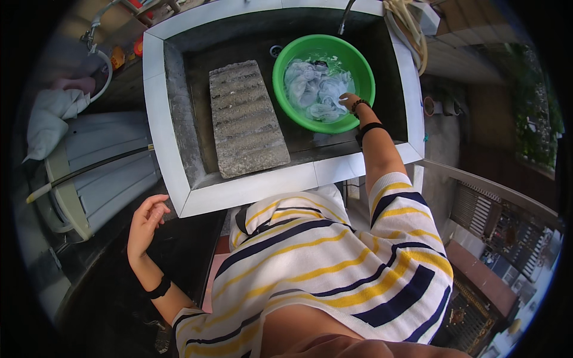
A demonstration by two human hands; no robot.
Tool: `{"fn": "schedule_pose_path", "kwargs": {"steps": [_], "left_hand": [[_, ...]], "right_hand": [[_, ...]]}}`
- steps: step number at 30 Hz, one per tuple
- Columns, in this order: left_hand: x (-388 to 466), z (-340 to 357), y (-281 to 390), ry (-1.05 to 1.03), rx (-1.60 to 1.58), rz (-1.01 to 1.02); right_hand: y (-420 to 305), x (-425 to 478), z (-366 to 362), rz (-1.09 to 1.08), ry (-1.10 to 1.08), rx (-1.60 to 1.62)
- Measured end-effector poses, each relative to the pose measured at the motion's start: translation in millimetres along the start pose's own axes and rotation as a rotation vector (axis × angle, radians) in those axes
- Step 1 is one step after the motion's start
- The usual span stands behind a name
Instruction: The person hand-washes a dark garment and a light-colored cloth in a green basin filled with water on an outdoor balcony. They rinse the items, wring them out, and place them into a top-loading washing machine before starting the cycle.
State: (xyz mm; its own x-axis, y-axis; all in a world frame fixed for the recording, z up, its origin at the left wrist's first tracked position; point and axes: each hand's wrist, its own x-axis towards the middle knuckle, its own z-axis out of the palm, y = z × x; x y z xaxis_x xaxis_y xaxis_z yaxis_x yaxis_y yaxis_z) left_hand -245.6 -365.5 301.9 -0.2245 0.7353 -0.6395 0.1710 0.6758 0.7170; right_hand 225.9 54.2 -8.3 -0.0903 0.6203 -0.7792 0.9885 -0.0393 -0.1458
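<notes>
A green plastic basin (280,96) stands in the right half of a dark stone sink (188,129). White wet cloth (304,83) lies bunched in its water, with a small dark patch near the top. My right hand (349,102), a beaded bracelet at its wrist, reaches over the basin's near right side. Its fingers are at the edge of the cloth; whether they grip it is hard to see. Outside the sink's near left corner hovers my left hand (150,219), fingers loosely bent and holding nothing. A ridged stone washboard (248,118) slants in the sink, left of the basin.
White tiles (259,190) form the sink's raised rim. A metal spout (344,22) hangs behind the basin, near a drain (276,51). Hoses (409,31) drape over the back right corner. At left are a washing machine (107,165) and a black-and-yellow rod (89,172).
</notes>
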Motion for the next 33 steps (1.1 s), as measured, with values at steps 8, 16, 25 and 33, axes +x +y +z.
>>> {"fn": "schedule_pose_path", "kwargs": {"steps": [8,16,25,33], "left_hand": [[63,209,67,-0.465,0.059,0.040],[171,327,123,-0.418,0.173,0.216],[325,372,123,-0.175,-0.006,0.464],[358,372,80,0.057,0.377,0.164]], "right_hand": [[7,80,74,0.043,0.034,-0.080],[-13,-52,-67,-0.364,-0.261,0.918],[2,-165,-191,-0.840,-0.182,1.058],[13,61,-97,-0.355,-0.127,0.444]]}}
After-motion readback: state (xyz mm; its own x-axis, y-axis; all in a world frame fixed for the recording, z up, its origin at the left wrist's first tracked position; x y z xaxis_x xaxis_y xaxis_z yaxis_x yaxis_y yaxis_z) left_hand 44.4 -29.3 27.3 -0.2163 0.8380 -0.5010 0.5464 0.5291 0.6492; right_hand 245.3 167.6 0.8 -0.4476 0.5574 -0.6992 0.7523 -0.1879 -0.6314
